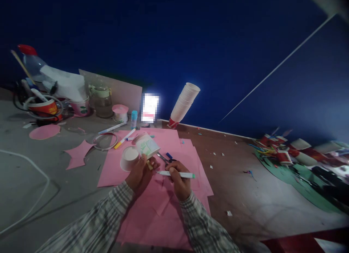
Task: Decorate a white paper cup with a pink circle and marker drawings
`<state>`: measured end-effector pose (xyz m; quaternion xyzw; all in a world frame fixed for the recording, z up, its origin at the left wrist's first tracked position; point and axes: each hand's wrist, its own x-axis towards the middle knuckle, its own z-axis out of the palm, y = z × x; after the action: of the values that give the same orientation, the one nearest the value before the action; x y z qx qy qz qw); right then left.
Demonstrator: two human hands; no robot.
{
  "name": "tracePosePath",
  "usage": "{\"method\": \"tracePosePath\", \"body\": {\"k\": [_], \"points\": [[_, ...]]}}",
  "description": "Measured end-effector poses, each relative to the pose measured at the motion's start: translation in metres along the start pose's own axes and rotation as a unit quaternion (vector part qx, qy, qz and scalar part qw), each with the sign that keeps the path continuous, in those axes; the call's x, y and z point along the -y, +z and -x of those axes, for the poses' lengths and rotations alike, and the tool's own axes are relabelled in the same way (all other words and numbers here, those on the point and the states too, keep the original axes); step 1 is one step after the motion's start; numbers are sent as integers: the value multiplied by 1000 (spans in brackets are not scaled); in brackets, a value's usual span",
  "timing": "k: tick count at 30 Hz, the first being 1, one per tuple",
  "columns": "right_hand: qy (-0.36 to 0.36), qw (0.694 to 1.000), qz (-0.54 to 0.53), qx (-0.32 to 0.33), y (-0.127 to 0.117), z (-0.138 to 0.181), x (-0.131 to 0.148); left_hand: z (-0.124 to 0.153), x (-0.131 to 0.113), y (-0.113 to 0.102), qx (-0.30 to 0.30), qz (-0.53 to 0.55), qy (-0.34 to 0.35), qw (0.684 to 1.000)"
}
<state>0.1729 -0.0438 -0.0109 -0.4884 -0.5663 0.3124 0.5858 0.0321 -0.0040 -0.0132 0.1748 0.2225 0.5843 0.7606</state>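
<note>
My left hand (139, 172) is closed on a white paper cup (147, 145), tilted, with green plant-like marks drawn on its side. A small yellowish piece (149, 165) shows by the fingers of that hand. In my right hand (181, 181) lies a white marker (187, 175) with a green end, its tip pointing left toward the cup and apart from it. Beside my left hand a second paper cup (129, 159) stands upside down on pink paper sheets (160, 225). Scissors (163, 157) lie behind my right hand, partly hidden, near a dark blue cap (169, 155).
A yellow-capped marker (124, 138), tape ring (105, 141) and glue stick (134, 119) lie or stand toward the back left. A tall cup stack (184, 103) leans by the blue wall. Farther left are a glass jar (100, 102) and pink cutout (79, 154); green sheets (308, 184) lie right.
</note>
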Motion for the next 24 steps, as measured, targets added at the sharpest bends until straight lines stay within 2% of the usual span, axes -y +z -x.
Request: {"method": "tracePosePath", "body": {"k": [7,17,24], "points": [[-7,999,35,-6,2,1,2,6,-10,9,7,44,-49,998],[-9,998,55,-3,3,4,6,6,-7,9,10,35,-58,998],[-30,998,53,-4,5,5,6,9,-10,18,7,54,-60,997]]}}
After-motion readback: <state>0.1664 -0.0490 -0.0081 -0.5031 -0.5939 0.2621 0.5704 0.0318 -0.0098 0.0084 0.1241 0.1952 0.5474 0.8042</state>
